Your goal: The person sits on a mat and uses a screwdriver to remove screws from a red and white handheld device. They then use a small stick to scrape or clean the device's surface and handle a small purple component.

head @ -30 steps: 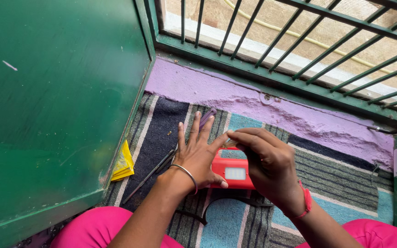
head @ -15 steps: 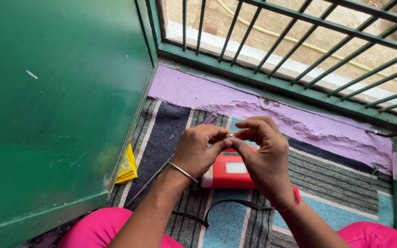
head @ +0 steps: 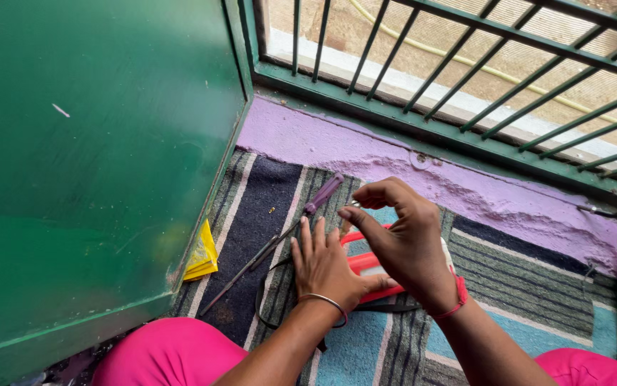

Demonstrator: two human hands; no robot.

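A flat red device [head: 365, 266] with a pale window lies on a striped rug [head: 508, 286]. My left hand [head: 326, 268] rests flat on the device's left end, fingers spread and pointing away from me; it wears a metal bangle. My right hand [head: 405, 243] hovers over the device with thumb and forefinger pinched on a small silvery piece [head: 352, 205], too small to identify. A screwdriver [head: 322, 194] with a clear purple handle lies on the rug just left of my left hand, its long shaft running down-left.
A green metal door [head: 87, 164] stands close on the left, with a yellow packet [head: 202, 254] at its foot. A green barred grille [head: 465, 78] and a purple sill [head: 365, 154] run across the far side. A black cable [head: 264, 311] loops by my pink-clad knees.
My hands met over the device half a second ago. My left hand has since dropped flat onto it, and my right hand has lifted slightly with the small piece pinched.
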